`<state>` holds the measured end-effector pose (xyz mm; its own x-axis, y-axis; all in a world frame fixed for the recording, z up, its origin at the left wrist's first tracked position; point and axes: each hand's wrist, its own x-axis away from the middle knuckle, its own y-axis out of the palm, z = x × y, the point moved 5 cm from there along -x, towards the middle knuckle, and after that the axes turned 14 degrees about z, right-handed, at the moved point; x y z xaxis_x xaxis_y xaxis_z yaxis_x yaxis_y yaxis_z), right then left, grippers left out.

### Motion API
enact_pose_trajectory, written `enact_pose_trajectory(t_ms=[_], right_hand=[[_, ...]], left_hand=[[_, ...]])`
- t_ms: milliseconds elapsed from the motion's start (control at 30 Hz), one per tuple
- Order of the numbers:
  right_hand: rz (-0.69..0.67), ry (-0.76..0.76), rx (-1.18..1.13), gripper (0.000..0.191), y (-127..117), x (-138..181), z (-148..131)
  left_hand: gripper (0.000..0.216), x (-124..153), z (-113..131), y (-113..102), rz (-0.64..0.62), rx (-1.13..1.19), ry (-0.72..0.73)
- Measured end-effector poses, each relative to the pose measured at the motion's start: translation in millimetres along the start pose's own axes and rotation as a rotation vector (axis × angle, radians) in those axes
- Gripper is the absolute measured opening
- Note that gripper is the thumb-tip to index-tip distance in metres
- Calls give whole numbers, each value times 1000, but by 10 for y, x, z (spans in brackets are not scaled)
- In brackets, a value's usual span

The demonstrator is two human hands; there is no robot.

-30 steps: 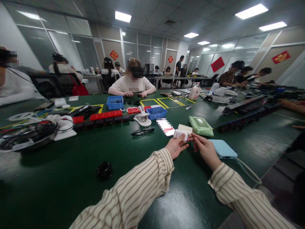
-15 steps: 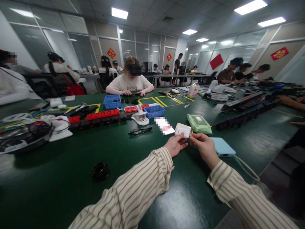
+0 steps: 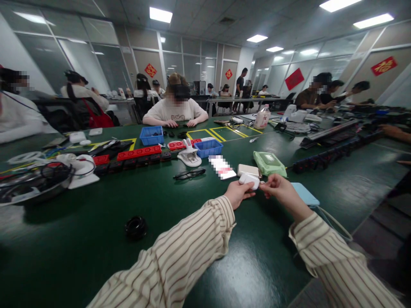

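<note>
My left hand (image 3: 236,194) is closed round a small white rounded case (image 3: 249,179), held just above the green table (image 3: 96,239). My right hand (image 3: 280,190) pinches at the case's right end with thumb and forefinger; what the fingertips grip is too small to make out. Both arms wear striped sleeves. Just behind the case lies a beige box (image 3: 248,170), and a green wipes pack (image 3: 269,163) sits to its right. A light blue power bank (image 3: 305,194) with a white cable lies under my right wrist.
Black glasses (image 3: 190,173), a white card (image 3: 221,167), a black tape roll (image 3: 136,226), blue bins (image 3: 208,148), red and black power strips (image 3: 138,153) and a white stand (image 3: 189,157) lie on the table. A person (image 3: 175,109) sits opposite; others work at the sides.
The white case has shifted slightly in my hands, and my right hand has moved from beside it to pinching its right end. The view has drifted a little.
</note>
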<state>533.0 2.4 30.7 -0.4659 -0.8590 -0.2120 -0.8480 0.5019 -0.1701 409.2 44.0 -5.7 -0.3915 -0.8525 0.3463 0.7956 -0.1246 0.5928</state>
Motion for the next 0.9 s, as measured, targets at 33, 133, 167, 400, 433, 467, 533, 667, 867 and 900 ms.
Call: enact_pose_trajectory(t_ms=[33,133,167,400,433,467,533,667,867,900], right_hand=[[-20,20,4,44,-1,-3,11],[-65,66,4,47,31,19,11],[-72,79,-4,47,46,31,3],[-85,83,-61,49,70,18,-35],[-106,85,-64,49,76,6,-25],[-118,90,-73,49,83,-6,-11],[-97,102,-117,49,94,-24,17],[3,54,-148,45,107,-4,38],[147,-387,298,32,-25,61,-114],[165,-484,400,30,-39,66,-140]], left_hand=[[4,1,-3,0,5,-11,6],[5,-2,-2,-6,18,-25,16],[5,-4,0,-8,19,-25,16],[2,15,14,-12,0,-29,-9],[2,19,13,-10,-4,-30,-15],[2,22,11,-9,-7,-31,-20],[2,23,10,-6,-5,-24,-26],[1,21,17,-4,22,14,-11],[5,38,18,-8,34,57,-1],[6,38,16,-10,34,66,-5]])
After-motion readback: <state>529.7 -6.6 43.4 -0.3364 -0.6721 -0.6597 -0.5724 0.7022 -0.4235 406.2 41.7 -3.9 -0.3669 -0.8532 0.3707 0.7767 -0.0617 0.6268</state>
